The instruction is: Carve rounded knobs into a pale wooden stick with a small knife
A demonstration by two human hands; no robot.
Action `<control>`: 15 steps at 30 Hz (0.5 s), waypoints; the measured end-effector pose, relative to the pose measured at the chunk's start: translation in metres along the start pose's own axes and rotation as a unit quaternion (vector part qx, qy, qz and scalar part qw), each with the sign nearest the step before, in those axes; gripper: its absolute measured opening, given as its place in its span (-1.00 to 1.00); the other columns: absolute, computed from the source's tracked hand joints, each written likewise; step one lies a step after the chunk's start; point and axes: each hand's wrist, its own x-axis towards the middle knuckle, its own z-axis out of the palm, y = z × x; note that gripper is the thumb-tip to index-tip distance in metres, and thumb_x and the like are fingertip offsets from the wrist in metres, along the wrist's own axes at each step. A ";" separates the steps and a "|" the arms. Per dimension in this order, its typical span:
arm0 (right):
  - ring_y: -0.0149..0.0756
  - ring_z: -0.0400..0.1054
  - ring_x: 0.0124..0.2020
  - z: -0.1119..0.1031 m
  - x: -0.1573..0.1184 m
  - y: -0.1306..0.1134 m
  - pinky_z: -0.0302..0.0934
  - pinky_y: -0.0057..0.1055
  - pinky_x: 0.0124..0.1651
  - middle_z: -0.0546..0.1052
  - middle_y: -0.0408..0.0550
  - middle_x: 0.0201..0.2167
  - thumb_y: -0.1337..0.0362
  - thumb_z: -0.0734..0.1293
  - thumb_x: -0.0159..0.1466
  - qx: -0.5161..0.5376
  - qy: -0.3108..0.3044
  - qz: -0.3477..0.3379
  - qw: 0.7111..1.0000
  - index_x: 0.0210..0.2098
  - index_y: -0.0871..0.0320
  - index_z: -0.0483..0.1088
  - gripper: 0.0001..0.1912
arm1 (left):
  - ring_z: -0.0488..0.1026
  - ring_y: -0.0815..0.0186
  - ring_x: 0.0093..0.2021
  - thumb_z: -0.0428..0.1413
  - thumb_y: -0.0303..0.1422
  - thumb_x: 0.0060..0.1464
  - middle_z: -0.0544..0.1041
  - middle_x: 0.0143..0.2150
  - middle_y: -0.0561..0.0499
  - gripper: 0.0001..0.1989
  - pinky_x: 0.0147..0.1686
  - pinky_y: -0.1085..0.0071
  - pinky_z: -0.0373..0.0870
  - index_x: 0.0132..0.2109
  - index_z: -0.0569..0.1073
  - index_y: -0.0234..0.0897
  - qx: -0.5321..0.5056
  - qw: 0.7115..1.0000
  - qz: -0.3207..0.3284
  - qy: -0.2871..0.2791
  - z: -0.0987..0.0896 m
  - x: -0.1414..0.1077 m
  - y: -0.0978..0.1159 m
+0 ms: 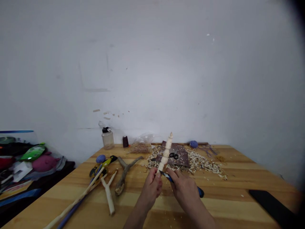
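Carved stick [165,153] tilts in left grip [151,186] beside knife [169,177].

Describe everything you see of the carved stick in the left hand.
The carved stick is pale and looks like bare wood, notched into a row of rounded segments ending in a pointed tip. It slants upward, tip to the right, above the table. The left hand grips and hides its lower end; the knife blade is at its lower part, contact unclear.

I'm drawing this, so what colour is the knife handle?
Blue and black; the knife handle, partly covered by the right hand, shows in the head view.
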 end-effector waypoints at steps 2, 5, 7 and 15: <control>-0.32 0.37 -0.39 0.000 0.000 -0.001 0.04 -0.46 -0.42 0.47 -0.13 -0.36 0.45 0.24 0.14 -0.004 0.003 0.006 1.000 0.07 -0.03 0.21 -0.49 | -0.14 0.58 -0.69 0.09 0.07 -0.11 0.00 -0.63 0.29 -0.53 -0.74 0.63 -0.24 -0.29 0.14 -0.19 -0.001 1.000 -0.011 0.007 0.003 0.000 -0.001; -0.33 0.36 -0.37 0.000 0.000 -0.002 0.06 -0.48 -0.38 0.47 -0.12 -0.37 0.47 0.24 0.14 -0.007 0.021 0.007 1.000 0.06 -0.03 0.23 -0.49 | -0.14 0.59 -0.71 0.10 0.08 -0.15 0.01 -0.63 0.30 -0.50 -0.74 0.63 -0.25 -0.27 0.14 -0.18 -0.003 0.999 -0.027 0.023 0.007 0.000 -0.004; -0.32 0.36 -0.35 0.001 0.000 -0.001 0.08 -0.48 -0.36 0.47 -0.11 -0.36 0.47 0.23 0.15 0.004 0.027 0.012 1.000 0.05 -0.04 0.25 -0.49 | -0.14 0.59 -0.72 0.11 0.08 -0.16 0.03 -0.64 0.30 -0.49 -0.75 0.63 -0.25 -0.26 0.14 -0.18 -0.011 0.999 -0.025 0.045 0.011 0.000 -0.007; -0.34 0.39 -0.46 0.020 0.003 0.001 0.18 -0.50 -0.44 0.52 -0.08 -0.41 0.08 0.07 0.30 0.386 0.020 0.081 0.919 -0.01 0.13 0.29 -0.61 | -0.14 0.63 -0.78 0.13 -0.01 -0.09 0.12 -0.63 0.28 -0.57 -0.75 0.58 -0.32 -0.32 0.12 -0.19 -0.187 0.981 -0.048 -0.010 0.017 -0.006 -0.004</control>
